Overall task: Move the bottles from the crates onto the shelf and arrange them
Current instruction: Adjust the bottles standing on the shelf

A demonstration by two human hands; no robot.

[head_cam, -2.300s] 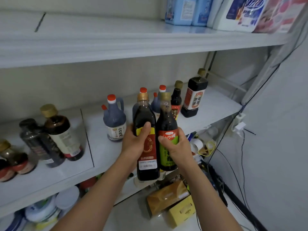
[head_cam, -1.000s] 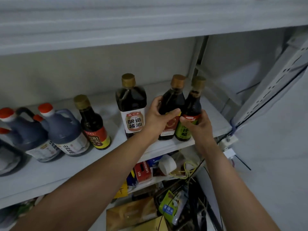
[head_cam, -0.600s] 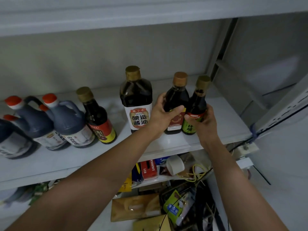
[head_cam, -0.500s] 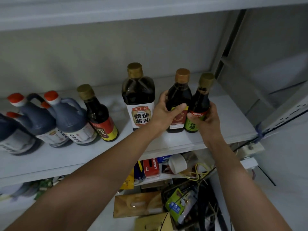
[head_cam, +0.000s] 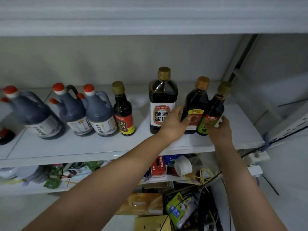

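Two slim dark sauce bottles stand side by side at the right end of the white shelf (head_cam: 83, 147). The bottle with the yellow-and-red label (head_cam: 195, 100) has an orange cap, and my left hand (head_cam: 173, 125) is wrapped around its lower left side. My right hand (head_cam: 220, 130) grips the base of the bottle with the green label (head_cam: 216, 105) from the right. Both bottles are upright with their bases on the shelf, touching each other. No crate is in view.
Left of them stand a big square soy bottle (head_cam: 162, 95), a small red-label bottle (head_cam: 123, 110) and three grey jugs with red caps (head_cam: 98, 110). The upper shelf (head_cam: 150, 17) hangs low overhead. A metal post (head_cam: 241, 52) bounds the right end. Clutter and cables fill the lower shelf (head_cam: 183, 165).
Both hands carried the two bottles from in front of the shelf to its right end and set them down beside the big soy bottle. The bottles now rest there, hands still on them.
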